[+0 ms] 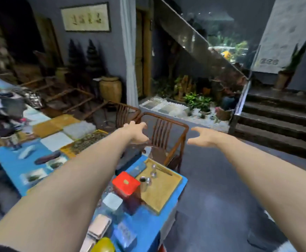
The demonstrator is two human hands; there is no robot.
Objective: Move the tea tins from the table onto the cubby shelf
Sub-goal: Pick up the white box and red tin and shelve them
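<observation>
While both arms stretch far out, the left hand (136, 132) and right hand (204, 136) hang empty, fingers loosely spread; 1 red tea tin (126, 183), perhaps 2 paler ones beside it, sits near on the blue table (8, 160).

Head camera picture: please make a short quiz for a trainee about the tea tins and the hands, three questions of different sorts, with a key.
1. True or false: the left hand holds the square red tea tin.
2. Multiple choice: the red tin stands directly beside which thing? A) the tan wooden tray B) the dark wooden chair C) the stone steps
3. Fill in: both hands, including the right hand, have their fingers ____ and hold nothing.

Key:
1. False; both hands are stretched forward above the blue-covered table, clear of the tin.
2. A
3. open
</observation>
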